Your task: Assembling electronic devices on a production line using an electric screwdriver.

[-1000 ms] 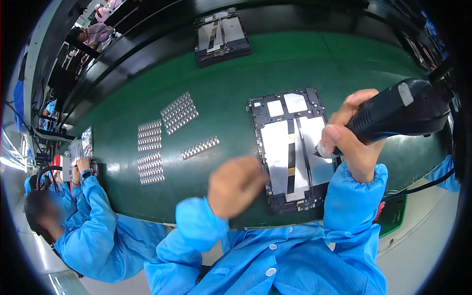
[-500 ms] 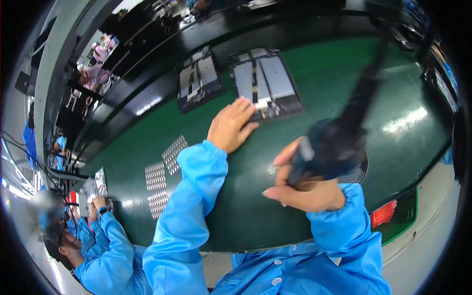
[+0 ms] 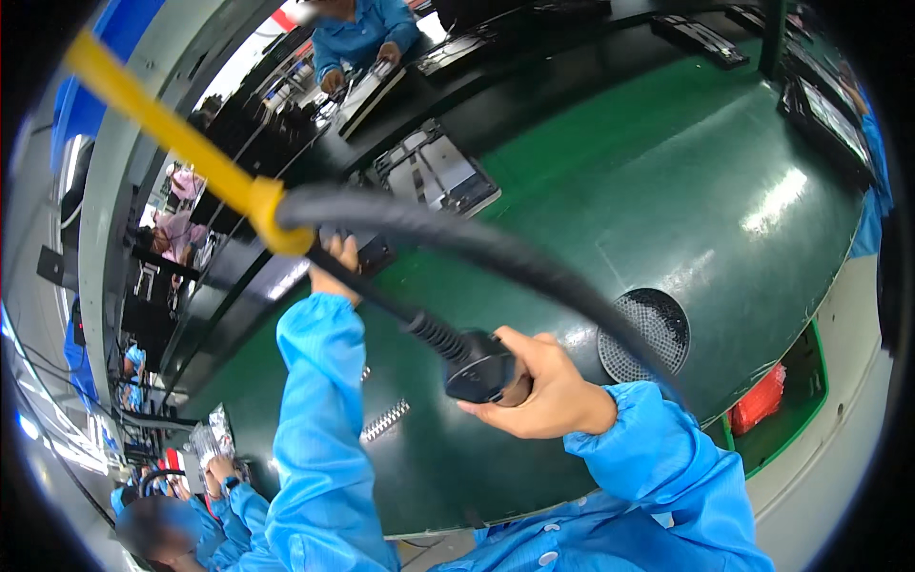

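Note:
My right hand [image 3: 548,381] is closed round the body of a black corded electric screwdriver [image 3: 479,367]; the tool's lower end is hidden. Its thick black cable [image 3: 477,234] loops up to a yellow strap [image 3: 181,133] that crosses the view. Behind the strap, my left hand [image 3: 338,272] has its visible fingers stretched out beside a dark flat device [image 3: 376,255], mostly covered by the cable; whether they touch is unclear. Farther off lies an opened tablet [image 3: 434,172] with grey inner panels.
A round black tray with a dimpled grid [image 3: 643,334] stands right of my right hand. A strip of small metal parts [image 3: 386,419] lies by my left sleeve. A green bin [image 3: 805,410] holds red material [image 3: 760,398]. Co-workers in blue sit at left and across the bench.
My view has shifted. The screwdriver has come leftward in my right hand, cable now across the middle. My left hand has left the opened tablet and moved left.

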### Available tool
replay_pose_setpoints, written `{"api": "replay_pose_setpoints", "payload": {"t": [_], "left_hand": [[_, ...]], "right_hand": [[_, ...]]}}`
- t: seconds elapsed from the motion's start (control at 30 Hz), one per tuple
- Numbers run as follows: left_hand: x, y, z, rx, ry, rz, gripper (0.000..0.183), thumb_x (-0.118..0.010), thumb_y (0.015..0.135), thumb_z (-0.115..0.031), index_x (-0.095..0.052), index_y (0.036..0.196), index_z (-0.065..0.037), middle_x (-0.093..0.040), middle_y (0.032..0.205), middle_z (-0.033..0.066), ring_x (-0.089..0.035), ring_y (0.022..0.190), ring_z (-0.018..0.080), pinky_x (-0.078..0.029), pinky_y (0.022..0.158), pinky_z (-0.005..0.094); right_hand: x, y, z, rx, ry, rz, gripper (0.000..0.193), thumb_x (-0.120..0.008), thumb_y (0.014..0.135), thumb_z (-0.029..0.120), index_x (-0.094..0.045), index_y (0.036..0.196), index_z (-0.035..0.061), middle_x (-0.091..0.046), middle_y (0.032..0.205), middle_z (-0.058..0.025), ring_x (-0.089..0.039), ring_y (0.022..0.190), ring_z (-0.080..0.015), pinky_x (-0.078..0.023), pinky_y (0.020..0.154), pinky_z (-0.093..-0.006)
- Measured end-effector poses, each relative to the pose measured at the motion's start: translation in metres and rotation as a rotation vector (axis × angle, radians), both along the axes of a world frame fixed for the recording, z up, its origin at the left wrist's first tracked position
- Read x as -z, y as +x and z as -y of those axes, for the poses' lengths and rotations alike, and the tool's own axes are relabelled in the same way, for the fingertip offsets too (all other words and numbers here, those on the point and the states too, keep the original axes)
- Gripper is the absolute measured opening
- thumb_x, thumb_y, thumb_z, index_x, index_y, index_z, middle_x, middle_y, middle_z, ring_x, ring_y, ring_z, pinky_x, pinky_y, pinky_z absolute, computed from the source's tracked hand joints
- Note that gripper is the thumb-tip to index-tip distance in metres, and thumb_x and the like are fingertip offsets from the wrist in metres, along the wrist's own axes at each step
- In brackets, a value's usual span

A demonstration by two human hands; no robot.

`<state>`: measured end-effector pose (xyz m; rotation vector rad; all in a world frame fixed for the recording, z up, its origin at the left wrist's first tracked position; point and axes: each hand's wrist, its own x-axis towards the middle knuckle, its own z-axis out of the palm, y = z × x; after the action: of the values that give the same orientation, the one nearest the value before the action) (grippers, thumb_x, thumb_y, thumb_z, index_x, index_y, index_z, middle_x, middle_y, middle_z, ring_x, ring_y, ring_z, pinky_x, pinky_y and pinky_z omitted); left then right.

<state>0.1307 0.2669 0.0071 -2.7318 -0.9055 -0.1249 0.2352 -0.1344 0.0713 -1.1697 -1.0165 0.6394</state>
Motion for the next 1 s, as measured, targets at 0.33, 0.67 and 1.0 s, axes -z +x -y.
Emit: {"api": "replay_pose_setpoints", "payload": {"t": [0.33, 0.67, 1.0], "left_hand": [[-0.035, -0.024, -0.007, 0.076, -0.061, 0.209, 0.067, -0.067, 0.056, -0.003, -0.053, 0.122, -0.005, -0.062, 0.105, 0.0228, -0.057, 0.103, 0.0398, -0.046, 0.089, 0.0428], [-0.119, -0.098, 0.091, 0.007, 0.347, 0.779, 0.027, -0.058, 0.061, -0.002, -0.067, 0.085, -0.007, -0.062, 0.066, 0.0188, -0.061, 0.057, 0.0341, -0.048, 0.056, 0.0358], [-0.094, -0.112, 0.307, 0.468, -0.035, 0.444, 0.045, -0.077, 0.053, -0.013, -0.065, 0.095, -0.007, -0.067, 0.094, 0.0084, -0.064, 0.089, 0.0277, -0.047, 0.078, 0.0389]], "right_hand": [[0.019, 0.012, -0.01, -0.011, 0.142, -0.035, 0.032, -0.069, 0.07, 0.007, -0.047, 0.092, -0.0012, -0.057, 0.065, -0.0172, -0.059, 0.058, -0.0326, -0.043, 0.051, -0.0378], [0.011, 0.024, 0.0, 0.168, 0.044, 0.077, 0.039, -0.075, 0.07, 0.007, -0.056, 0.103, 0.0002, -0.061, 0.062, -0.006, -0.054, 0.057, -0.0054, -0.042, 0.05, -0.0245], [-0.002, 0.028, 0.01, 0.388, 0.026, -0.16, 0.033, -0.075, 0.071, -0.002, -0.056, 0.098, 0.0026, -0.058, 0.064, -0.0007, -0.053, 0.053, -0.0071, -0.039, 0.046, -0.0209]]}}
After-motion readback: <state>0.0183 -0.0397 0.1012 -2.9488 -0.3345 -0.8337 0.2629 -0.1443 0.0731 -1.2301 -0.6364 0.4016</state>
